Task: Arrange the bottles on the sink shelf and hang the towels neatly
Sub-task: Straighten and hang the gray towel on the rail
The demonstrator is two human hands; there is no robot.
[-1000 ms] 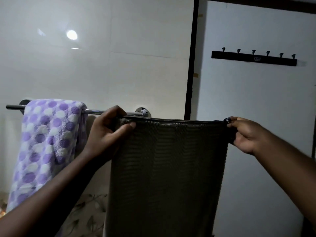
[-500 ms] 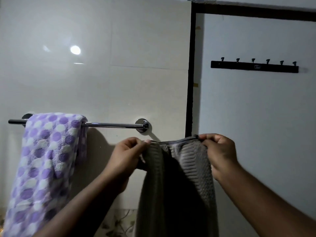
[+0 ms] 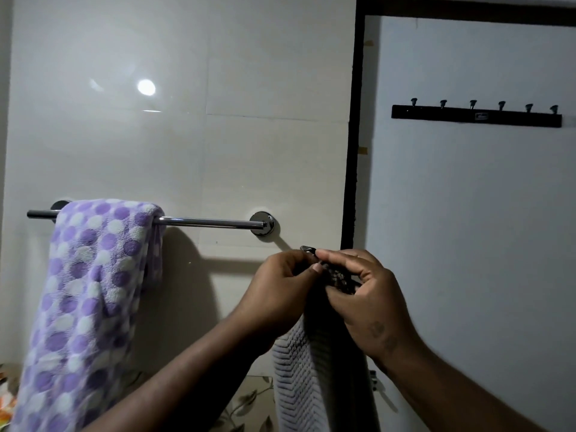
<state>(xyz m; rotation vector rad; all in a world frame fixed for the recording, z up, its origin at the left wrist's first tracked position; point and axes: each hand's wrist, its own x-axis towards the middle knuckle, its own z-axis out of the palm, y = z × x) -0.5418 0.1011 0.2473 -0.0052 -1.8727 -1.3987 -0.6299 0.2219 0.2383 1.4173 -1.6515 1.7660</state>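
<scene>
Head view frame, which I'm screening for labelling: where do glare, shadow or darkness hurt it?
Head view: dim overall, with a round glare spot on the glossy tiled wall. Head view: the towel bar casts a hard shadow beneath it. Head view: the grey towel pinched by the left hand and right hand goes almost black at its top; the dotted towel reads clearly.

2 towels [image 3: 90, 291], 1 rail [image 3: 212, 223], 6 hooks [image 3: 473, 104], 2 hands [image 3: 280, 291].

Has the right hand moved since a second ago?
Yes. The right hand has moved left, from below the hook rack to the door frame, meeting the left hand on the grey towel.
</scene>
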